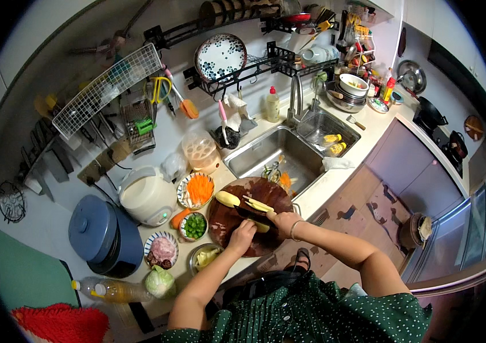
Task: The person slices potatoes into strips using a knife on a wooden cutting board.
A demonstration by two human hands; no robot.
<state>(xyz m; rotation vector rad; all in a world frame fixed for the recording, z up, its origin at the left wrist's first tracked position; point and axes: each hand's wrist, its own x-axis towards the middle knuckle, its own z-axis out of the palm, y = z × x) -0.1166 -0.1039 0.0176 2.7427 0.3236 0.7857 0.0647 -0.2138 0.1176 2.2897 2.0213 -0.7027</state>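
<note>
A round wooden cutting board [225,229] lies on the counter, partly over the sink's near edge. My right hand [283,223] is closed on the handle of a kitchen knife [247,213] with a dark blade. The fingertips of my left hand [243,236] press on a piece of peeled potato [261,226] beside the blade. Beyond the knife lie pale potato slices [258,204] and a peeled potato half [227,199]. To the left are a bowl of shredded carrot [200,190], a bowl of chopped green pepper [194,226] and a metal bowl of pale yellow pieces [207,258], partly hidden by my left forearm.
The double sink [253,150] holds peelings. Left of the board stand a carrot [179,218], a plate with minced meat [162,248], a cabbage [159,281], a rice cooker [147,195] and oil bottles [125,291]. Stacked bowls [346,100] stand beyond the sink.
</note>
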